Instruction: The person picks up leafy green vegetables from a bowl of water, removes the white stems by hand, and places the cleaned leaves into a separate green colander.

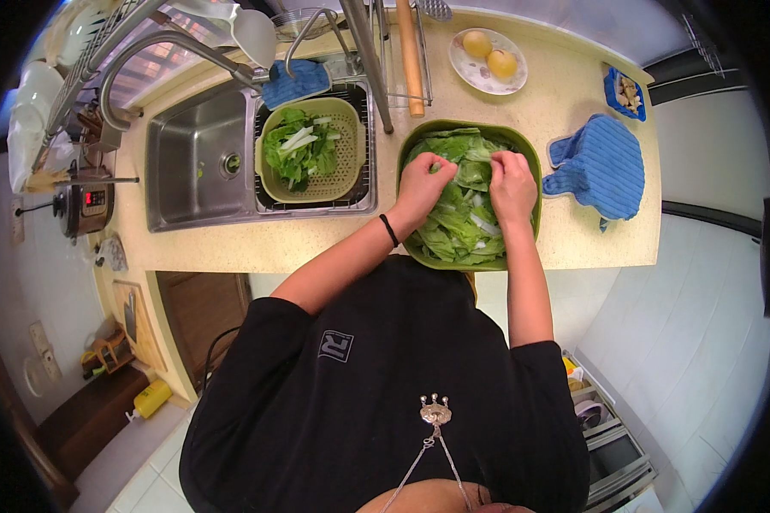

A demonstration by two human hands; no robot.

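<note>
A green plastic basin (405, 247) full of torn leafy greens (452, 234) stands at the counter's front edge, before my body. Over its left side, my left hand (423, 189) pinches a green leaf (468, 172) between thumb and fingers. My right hand (513, 186) grips the same leaf near its right edge, fingertips bent down. The leaf spans the gap between both hands, just above the other greens. My fingers partly hide it, so its full outline cannot be seen.
On the left, a green colander (350, 154) with cut greens sits on a rack in the sink's right bowl. Beside it is the steel sink bowl (186, 167). A plate (475, 77) with two round yellow fruits lies behind the basin; blue cloths (606, 167) lie to its right.
</note>
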